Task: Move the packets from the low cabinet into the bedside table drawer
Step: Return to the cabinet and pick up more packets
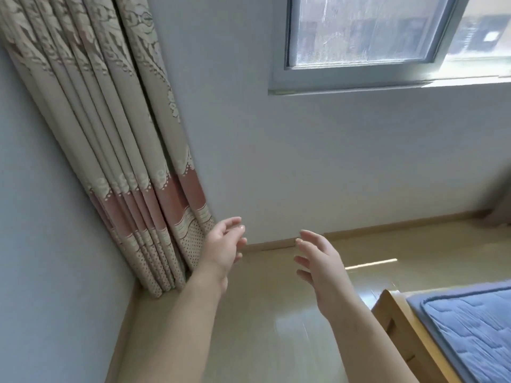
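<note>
Forearms bare; left hand (pixel 222 251), right hand (pixel 322 262) bare.

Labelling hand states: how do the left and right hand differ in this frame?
On the left hand the fingers curl loosely inward; on the right hand they are straighter and spread. The left hand sits by the curtain hem, the right hand nearer the bed. Both are empty, palms turned toward each other.

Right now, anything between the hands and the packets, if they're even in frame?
Can't tell: no packets, cabinet or drawer in view. The left hand and right hand hang open and empty over the floor, curtain on the left, bed corner lower right.
</note>
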Available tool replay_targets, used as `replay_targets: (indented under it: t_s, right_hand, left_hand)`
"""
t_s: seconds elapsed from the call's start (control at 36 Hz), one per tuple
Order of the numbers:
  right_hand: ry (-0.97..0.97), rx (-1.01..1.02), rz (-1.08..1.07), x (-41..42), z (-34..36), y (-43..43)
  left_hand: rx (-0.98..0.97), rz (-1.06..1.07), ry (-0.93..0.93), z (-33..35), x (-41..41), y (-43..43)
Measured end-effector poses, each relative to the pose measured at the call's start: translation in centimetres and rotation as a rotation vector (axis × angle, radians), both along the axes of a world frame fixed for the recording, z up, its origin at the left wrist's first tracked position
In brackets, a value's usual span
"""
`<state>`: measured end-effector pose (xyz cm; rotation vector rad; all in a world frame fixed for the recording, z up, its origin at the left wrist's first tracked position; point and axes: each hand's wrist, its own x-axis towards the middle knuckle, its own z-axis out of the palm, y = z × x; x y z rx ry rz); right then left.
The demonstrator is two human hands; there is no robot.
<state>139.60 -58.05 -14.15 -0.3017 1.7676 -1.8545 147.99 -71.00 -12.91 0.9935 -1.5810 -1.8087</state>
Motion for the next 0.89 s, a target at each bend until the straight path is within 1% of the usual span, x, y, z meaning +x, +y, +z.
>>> replay_targets:
  t_s: [0.11,0.28,0.36,0.44,0.56,0.64,0.78,0.89]
  right_hand:
    - [0.006,-0.032,-0.092,-6.3,1.0,-3.6]
    - [-0.082,-0.004,-0.288,-15.0,-0.9,-5.1]
    - [-0.086,0.005,-0.332,-20.2,-1.5,-5.8]
    - [-0.051,-0.003,-0.362,-26.3,-1.4,-6.7]
    - [-0.019,-0.04,-0.408,-35.2,-0.2,-7.0]
    - [0.007,-0.053,-0.412,-40.7,0.4,-6.7]
    - [-0.004,-0.047,-0.465,-48.2,0.2,-5.2]
    - [-0.029,-0.026,-0.573,-53.9,-0.8,-2.4]
  left_hand:
    - [0.01,-0.063,0.007,0.9,-7.2,-4.6]
    - [0.053,-0.247,-0.063,0.5,-17.8,-6.8]
    - [0.047,-0.295,-0.072,0.1,-23.3,-7.7]
    - [0.033,-0.327,-0.075,-0.2,-29.5,-8.6]
    - [-0.006,-0.399,-0.106,0.6,-38.2,-8.5]
    - [-0.032,-0.42,-0.097,1.1,-44.1,-7.8]
    - [-0.025,-0.512,-0.121,1.3,-53.4,-6.4]
    - [-0.027,-0.604,-0.138,0.5,-61.1,-4.3]
